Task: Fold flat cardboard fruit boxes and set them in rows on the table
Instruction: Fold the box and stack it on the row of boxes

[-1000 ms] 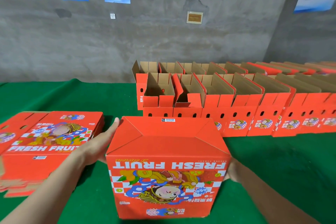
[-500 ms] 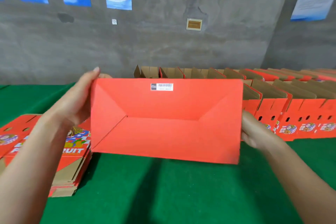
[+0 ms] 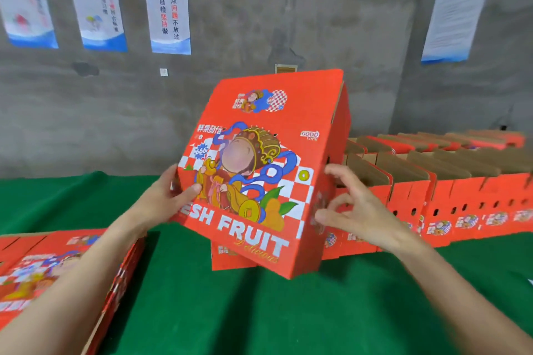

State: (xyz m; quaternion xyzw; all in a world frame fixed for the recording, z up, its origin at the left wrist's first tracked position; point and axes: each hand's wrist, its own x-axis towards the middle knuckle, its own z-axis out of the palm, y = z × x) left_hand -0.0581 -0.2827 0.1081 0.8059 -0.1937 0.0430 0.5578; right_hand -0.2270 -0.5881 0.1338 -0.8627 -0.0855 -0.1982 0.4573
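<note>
Grey wall, green desk (image 3: pixel 259 311) | folded box (image 3: pixel 259 170) tilted in air, front of rows (image 3: pixel 461 196) | L grip (image 3: pixel 167 199) clamped on box's left edge; R grip (image 3: pixel 352 210) fingers apart by right side | step prob. placing; next: level box, set at row end.

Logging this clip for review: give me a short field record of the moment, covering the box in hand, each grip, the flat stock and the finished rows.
held box: red, folded, printed face toward the camera, tilted, appears off the table
left grip: holds the box's left edge, thumb on the printed face
right grip: fingers spread at the box's right side; contact unclear
flat stack: unfolded boxes, near left
finished rows: folded boxes, top flaps open, behind and right
table: green cloth
</note>
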